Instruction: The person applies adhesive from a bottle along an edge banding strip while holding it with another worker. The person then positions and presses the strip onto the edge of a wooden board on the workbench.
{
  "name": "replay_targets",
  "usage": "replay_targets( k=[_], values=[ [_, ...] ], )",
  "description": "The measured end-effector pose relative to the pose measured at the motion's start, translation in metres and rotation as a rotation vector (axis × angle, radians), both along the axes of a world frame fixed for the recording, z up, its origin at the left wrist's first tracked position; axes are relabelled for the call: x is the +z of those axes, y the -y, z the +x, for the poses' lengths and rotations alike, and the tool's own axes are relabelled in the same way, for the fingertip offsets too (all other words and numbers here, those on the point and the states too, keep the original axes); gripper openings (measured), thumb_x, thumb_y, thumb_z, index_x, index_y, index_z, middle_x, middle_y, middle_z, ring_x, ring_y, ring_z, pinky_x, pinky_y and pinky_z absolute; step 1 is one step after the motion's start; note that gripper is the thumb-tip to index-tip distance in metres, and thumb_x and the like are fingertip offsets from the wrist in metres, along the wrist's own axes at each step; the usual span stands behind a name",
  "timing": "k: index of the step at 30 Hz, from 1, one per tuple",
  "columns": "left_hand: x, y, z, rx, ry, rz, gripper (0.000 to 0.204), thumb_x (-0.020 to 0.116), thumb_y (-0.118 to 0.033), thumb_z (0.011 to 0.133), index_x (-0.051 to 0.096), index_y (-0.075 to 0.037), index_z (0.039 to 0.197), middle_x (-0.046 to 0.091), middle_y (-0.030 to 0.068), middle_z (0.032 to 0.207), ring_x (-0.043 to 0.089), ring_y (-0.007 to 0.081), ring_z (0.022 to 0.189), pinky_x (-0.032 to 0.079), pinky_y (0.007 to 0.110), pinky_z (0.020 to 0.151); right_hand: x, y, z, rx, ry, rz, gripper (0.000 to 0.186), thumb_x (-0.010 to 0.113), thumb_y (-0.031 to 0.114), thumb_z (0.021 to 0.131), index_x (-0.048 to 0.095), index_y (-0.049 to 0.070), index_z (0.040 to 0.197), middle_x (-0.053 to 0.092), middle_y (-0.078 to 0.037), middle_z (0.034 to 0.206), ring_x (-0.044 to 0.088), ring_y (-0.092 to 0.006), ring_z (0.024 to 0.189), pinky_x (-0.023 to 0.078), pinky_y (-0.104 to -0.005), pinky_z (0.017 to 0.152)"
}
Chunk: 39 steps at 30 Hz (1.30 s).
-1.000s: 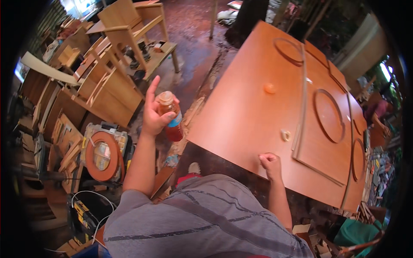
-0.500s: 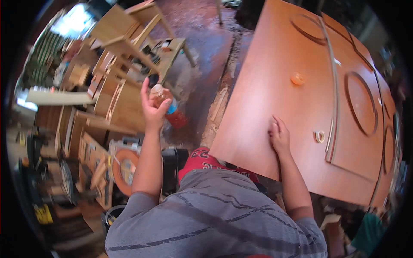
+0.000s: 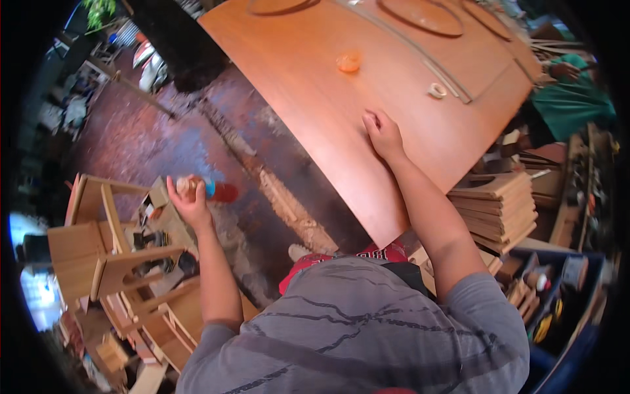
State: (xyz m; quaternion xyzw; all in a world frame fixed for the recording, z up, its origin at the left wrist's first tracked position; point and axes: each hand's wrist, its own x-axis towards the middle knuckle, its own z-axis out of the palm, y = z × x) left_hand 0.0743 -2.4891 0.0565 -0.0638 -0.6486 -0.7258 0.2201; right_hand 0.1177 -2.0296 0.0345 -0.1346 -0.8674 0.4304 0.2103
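Out to the left, my left hand [image 3: 191,200] is wrapped round a plastic bottle [image 3: 220,191] with a blue band and red liquid inside, tilted nearly on its side above the floor. My right hand [image 3: 386,136] is over the near part of a large reddish-brown wooden panel [image 3: 315,125]. Its fingers are curled in; whatever they may hold is hidden. Beyond that hand, a translucent orange object [image 3: 349,62] lies on the panel. A pale tape roll [image 3: 437,90] sits farther right.
Curved wooden strips [image 3: 420,14] lie on the panel's far side. Wooden furniture parts [image 3: 125,262] crowd the lower left. At right are stacked wooden boards [image 3: 495,210], a blue bin [image 3: 577,289] with tools and a person in green [image 3: 571,105]. A broken groove [image 3: 282,197] crosses the floor.
My view has turned right, bringing the board stack and blue bin into sight. The bottle stays in my left hand and now lies flatter. My right fingers have curled in more.
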Motion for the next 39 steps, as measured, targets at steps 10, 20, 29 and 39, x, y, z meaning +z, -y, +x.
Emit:
replay_targets(
  k=[10,20,29,39],
  values=[
    [-0.030,0.154,0.035,-0.077,0.030,0.008,0.078,0.064,0.000,0.081,0.021,-0.010,0.146,0.055,0.0072,0.103,0.052,0.0163,0.094,0.044,0.030,0.084,0.004,0.046,0.089,-0.328,-0.062,0.067,0.034,0.061,0.027,0.087,0.059,0.004,0.111,0.062,-0.011,0.081,0.060,-0.0204,0.075,0.048,-0.0332,0.071],
    [-0.003,0.225,-0.008,-0.001,-0.034,0.015,0.076,0.062,0.001,0.081,0.022,-0.010,0.145,0.054,0.0073,0.107,0.053,0.0163,0.096,0.043,0.029,0.086,-0.007,0.134,-0.063,-0.026,-0.112,-0.054,0.034,0.063,0.021,0.084,0.059,0.001,0.111,0.061,-0.011,0.085,0.058,-0.0219,0.077,0.048,-0.0338,0.071],
    [0.057,0.195,-0.156,0.080,0.016,0.045,0.086,0.065,-0.004,0.071,0.022,-0.010,0.145,0.054,0.0071,0.103,0.054,0.0169,0.094,0.046,0.030,0.084,0.021,0.101,-0.407,-0.131,-0.123,0.355,0.059,0.066,0.018,0.080,0.042,0.005,0.132,0.052,-0.019,0.126,0.047,-0.0334,0.121,0.037,-0.0410,0.101],
    [0.113,0.153,-0.457,0.071,0.055,-0.079,0.096,0.078,-0.015,0.069,0.021,-0.011,0.145,0.054,0.0064,0.100,0.053,0.0166,0.088,0.045,0.028,0.079,0.015,0.033,-0.661,0.239,0.111,0.543,0.054,0.061,0.008,0.081,0.044,0.014,0.132,0.061,-0.019,0.100,0.057,-0.0372,0.093,0.046,-0.0433,0.082]
  ],
)
